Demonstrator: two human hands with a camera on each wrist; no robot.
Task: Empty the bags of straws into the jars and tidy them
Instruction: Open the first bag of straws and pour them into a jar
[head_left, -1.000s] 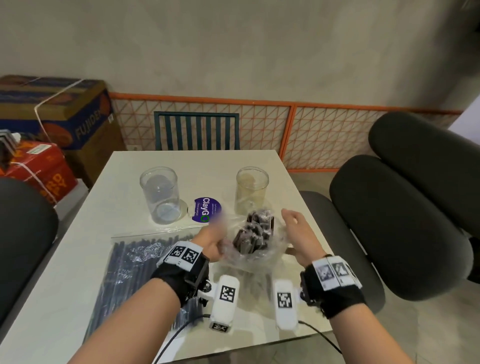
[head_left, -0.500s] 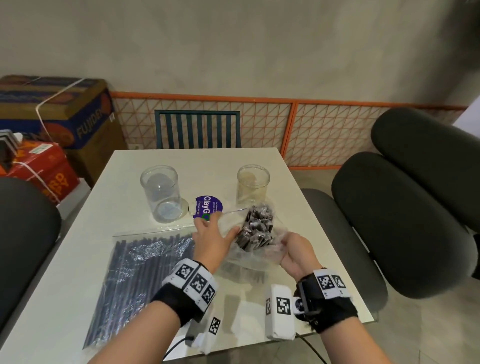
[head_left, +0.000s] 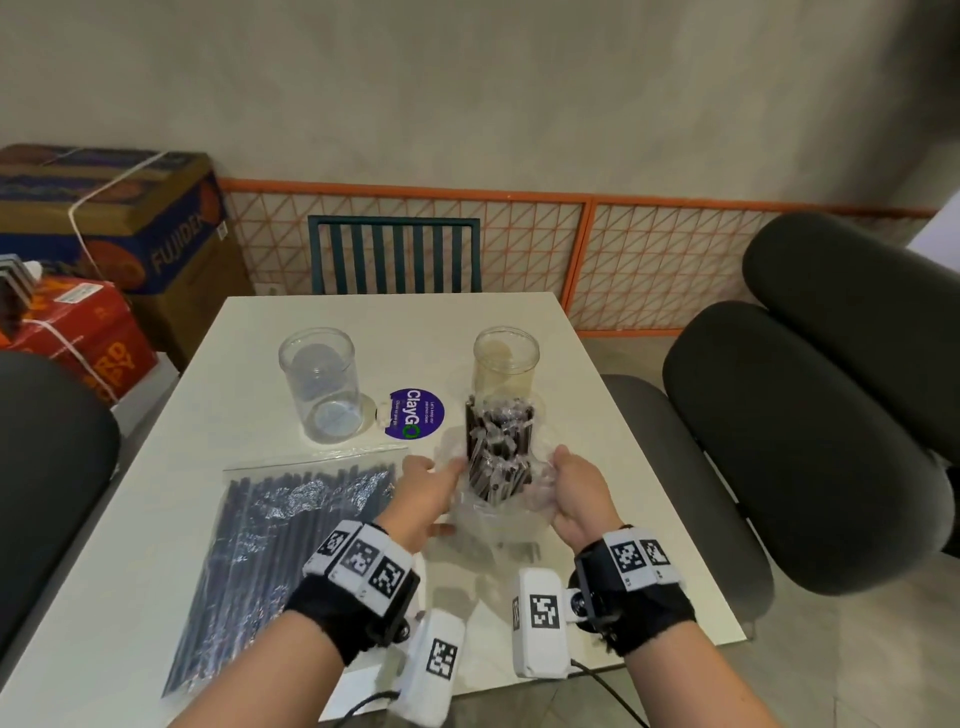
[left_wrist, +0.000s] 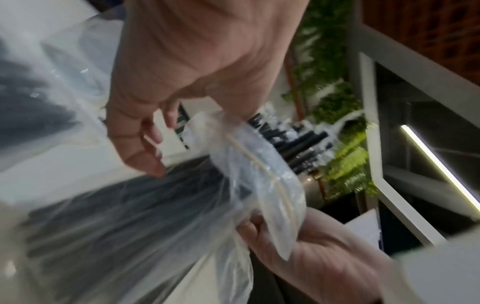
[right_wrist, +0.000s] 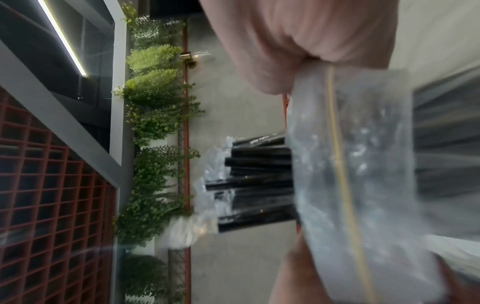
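While both hands hold it up above the table (head_left: 613, 447), the open clear bag (head_left: 485, 512) shows a bundle of black straws (head_left: 497, 457), each in a clear wrapper, poking out of its mouth toward 12 o'clock. The left hand (head_left: 423, 501) grips the bag's left edge and the right hand (head_left: 576, 499) pinches its right edge, the two set apart with the bundle between them. A purple round sticker (head_left: 415, 414) reads "ClayGo". At 12 o'clock of the bag stands a clear jar (head_left: 506, 364); at 10 o'clock another clear jar (head_left: 322, 384). Neither holds straws. A second, sealed bag of black straws (head_left: 280, 551) lies flat at 9 o'clock. A cardboard box (head_left: 104, 218) reads "FUJIDEN".
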